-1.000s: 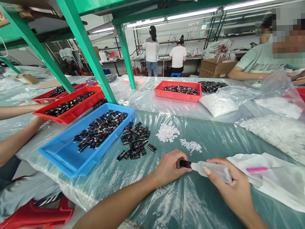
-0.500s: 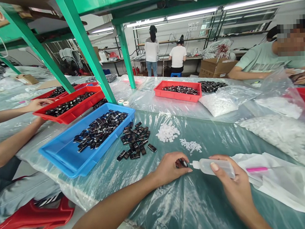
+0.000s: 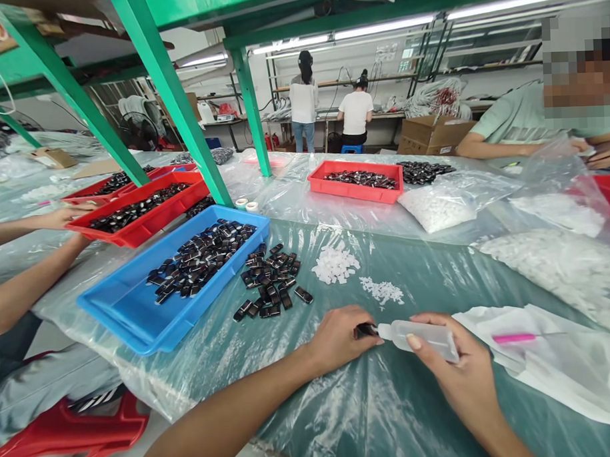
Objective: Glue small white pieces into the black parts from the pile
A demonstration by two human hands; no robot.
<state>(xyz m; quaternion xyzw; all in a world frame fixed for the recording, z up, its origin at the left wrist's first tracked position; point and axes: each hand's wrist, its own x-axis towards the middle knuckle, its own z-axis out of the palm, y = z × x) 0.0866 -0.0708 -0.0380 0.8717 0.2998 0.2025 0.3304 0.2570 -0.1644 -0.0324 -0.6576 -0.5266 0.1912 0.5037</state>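
Between the fingers of my left hand (image 3: 339,337) is a small black plastic piece (image 3: 364,330), largely covered by those fingers. My right hand (image 3: 462,363) grips a translucent squeeze bottle (image 3: 423,338) lying on its side, its white nozzle at the black piece. Whether anything flows from the tip cannot be seen. Just beyond my hands lie a heap of tiny white bits (image 3: 382,291) and a heap of larger white pieces (image 3: 335,265). Loose black pieces (image 3: 271,283) are spread to the left, beside a blue tray (image 3: 123,331) with many more in it.
A pink-handled thin tool (image 3: 513,338) rests on a white sheet (image 3: 580,379) at right. Bags of white parts (image 3: 442,207) and a red tray (image 3: 356,195) stand farther back. A green post (image 3: 175,100) rises behind the blue tray. Co-workers sit left and right.
My right hand has moved the bottle left, bringing its nozzle from just short of the black piece up to it. My left hand has hardly moved.
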